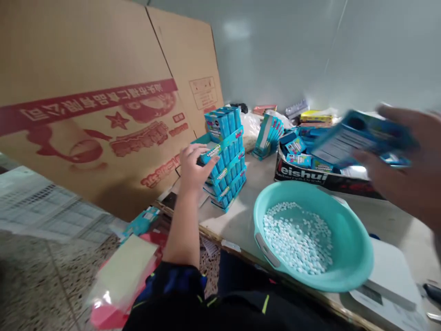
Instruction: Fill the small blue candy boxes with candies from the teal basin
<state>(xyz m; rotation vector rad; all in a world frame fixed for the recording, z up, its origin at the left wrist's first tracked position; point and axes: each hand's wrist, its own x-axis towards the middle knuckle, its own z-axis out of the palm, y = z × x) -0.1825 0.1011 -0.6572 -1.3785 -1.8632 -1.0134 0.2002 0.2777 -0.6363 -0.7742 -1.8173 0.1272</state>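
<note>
My left hand (195, 165) is at the near left end of the top blue display tray (220, 149), its thumb and fingers curled about the tray's edge. Small blue candy boxes (225, 123) stand in a row at that tray's far end, and its near end has a gap. More filled trays (229, 186) are stacked beneath. On the right, my right hand (403, 156) is closed around some blue candy boxes (347, 138), raised above a carton and smeared by motion; how many boxes it holds is unclear.
A black carton (306, 175) holds many loose blue boxes. In front, a turquoise basin (354, 257) with small white and pale blue candies overlaps a white scale (396, 271). A large cardboard box (138, 59) rises at left. Another tray (267, 138) leans behind the stack.
</note>
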